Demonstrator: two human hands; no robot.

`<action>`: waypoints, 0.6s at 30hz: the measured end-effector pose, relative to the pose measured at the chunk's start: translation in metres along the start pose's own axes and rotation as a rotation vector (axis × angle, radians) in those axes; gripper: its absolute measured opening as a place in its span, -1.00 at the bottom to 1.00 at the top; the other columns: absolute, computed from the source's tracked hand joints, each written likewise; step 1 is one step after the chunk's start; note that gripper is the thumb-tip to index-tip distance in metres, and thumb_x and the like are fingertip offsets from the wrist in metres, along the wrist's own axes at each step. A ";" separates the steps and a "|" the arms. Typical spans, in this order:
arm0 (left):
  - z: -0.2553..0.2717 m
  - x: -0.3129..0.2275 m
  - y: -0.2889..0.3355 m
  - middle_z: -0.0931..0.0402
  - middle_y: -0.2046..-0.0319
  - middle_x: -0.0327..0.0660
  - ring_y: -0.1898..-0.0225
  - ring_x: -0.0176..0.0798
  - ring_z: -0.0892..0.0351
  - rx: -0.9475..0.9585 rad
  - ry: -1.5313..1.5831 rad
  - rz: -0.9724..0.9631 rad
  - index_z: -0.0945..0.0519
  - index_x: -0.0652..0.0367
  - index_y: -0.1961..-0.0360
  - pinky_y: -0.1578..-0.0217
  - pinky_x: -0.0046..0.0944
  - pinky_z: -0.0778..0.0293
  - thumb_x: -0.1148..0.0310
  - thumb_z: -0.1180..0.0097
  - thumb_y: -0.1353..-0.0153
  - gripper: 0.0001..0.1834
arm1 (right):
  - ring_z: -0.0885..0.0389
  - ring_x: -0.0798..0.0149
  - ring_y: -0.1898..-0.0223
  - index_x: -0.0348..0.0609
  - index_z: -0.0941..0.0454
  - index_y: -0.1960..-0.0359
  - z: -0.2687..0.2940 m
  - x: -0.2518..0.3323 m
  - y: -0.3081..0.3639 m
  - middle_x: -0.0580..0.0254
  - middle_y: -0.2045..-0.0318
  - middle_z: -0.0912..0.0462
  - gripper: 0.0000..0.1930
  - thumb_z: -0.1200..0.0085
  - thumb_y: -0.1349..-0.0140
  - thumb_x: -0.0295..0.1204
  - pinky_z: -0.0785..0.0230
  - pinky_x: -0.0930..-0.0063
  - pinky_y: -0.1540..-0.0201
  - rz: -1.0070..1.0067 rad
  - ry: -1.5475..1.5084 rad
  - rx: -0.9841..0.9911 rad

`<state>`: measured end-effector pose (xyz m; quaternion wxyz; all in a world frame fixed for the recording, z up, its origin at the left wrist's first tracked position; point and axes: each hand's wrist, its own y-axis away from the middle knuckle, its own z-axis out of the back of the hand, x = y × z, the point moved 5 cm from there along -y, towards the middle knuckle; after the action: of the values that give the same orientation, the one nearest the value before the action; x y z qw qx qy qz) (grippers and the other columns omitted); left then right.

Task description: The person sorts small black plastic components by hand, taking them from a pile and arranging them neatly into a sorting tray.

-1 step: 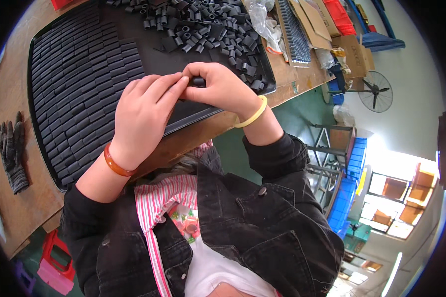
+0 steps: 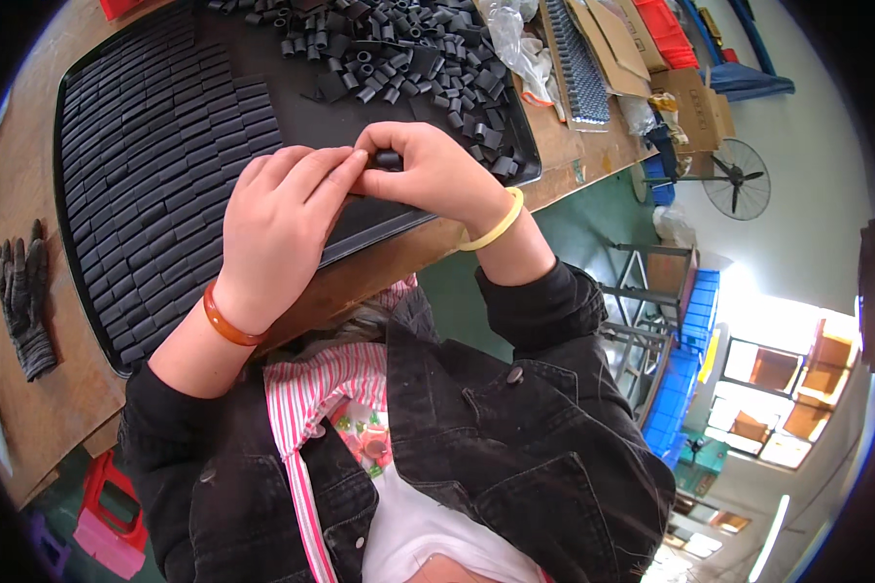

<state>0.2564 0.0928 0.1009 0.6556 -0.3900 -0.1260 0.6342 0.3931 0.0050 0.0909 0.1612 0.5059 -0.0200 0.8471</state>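
Tube piece [image 2: 387, 158] pinched between left hand [image 2: 282, 219] and right hand [image 2: 428, 170].

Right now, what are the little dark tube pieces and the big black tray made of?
The small dark grey tube pieces look like matte rubber or soft plastic: dull, no shine, cut in short lengths. The flat black tray looks like smooth hard plastic or coated metal, since its rim catches a faint sheen. The left hand and right hand pinch one piece together.
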 end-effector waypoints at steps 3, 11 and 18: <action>0.006 0.000 -0.003 -0.60 0.15 -0.24 0.14 -0.15 -0.58 -0.009 -0.006 0.089 -0.63 0.19 0.10 0.09 -0.19 -0.47 0.42 -0.31 -0.01 -0.64 | -0.40 0.61 0.44 -0.25 -0.52 0.16 0.004 0.008 0.003 0.43 0.42 -0.53 -0.78 -0.22 -0.20 -0.47 -0.30 0.63 0.41 -0.124 -0.220 -0.052; 0.003 0.017 0.003 -0.60 0.27 -0.15 0.22 -0.12 -0.59 -0.026 0.328 0.338 -0.67 0.23 0.17 0.19 -0.22 -0.49 0.55 -0.29 -0.09 -0.76 | -0.33 0.50 0.62 -0.23 -0.50 0.11 0.002 -0.010 0.010 0.31 0.50 -0.54 -0.73 0.05 -0.47 -0.25 -0.16 0.66 0.59 -0.229 -0.782 -0.181; 0.000 0.021 0.005 -0.60 0.30 -0.15 0.27 -0.21 -0.58 -0.001 0.442 0.452 -0.67 0.27 0.16 0.25 -0.31 -0.46 0.57 -0.26 -0.13 -0.78 | -0.40 0.55 0.53 -0.26 -0.57 0.16 -0.006 -0.006 0.016 0.33 0.49 -0.53 -0.76 -0.08 -0.42 -0.29 -0.22 0.67 0.53 -0.147 -0.662 -0.300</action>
<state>0.2564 0.1117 0.0907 0.5094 -0.5368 0.1088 0.6637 0.3859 -0.0104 0.0851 0.2790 0.7232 -0.1587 0.6115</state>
